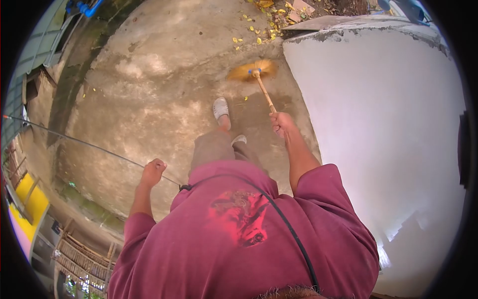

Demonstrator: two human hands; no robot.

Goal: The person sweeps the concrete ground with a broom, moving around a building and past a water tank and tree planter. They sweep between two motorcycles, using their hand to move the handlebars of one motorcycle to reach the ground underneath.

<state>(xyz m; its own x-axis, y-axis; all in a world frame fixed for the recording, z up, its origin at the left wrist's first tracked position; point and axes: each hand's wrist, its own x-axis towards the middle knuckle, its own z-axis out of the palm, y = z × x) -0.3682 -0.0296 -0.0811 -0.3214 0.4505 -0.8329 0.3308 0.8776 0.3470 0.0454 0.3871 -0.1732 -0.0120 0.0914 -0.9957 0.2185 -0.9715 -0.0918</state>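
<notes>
My right hand (281, 123) is closed around the wooden handle of a broom (265, 93), close to the handle's near end. The broom's straw head (253, 70), bound with blue at its neck, is down at the concrete ground and blurred at its sides. At my left side, my left hand (153, 172) is curled into a loose fist with nothing showing in it. A thin dark cable (99, 150) runs across the view and overlaps that hand.
A white wall (378, 99) stands along my right. Yellow leaves (271, 31) and broken pieces lie on the ground ahead. My feet in light shoes (220, 107) are behind the broom head. A slatted bamboo structure (84, 256) is at lower left.
</notes>
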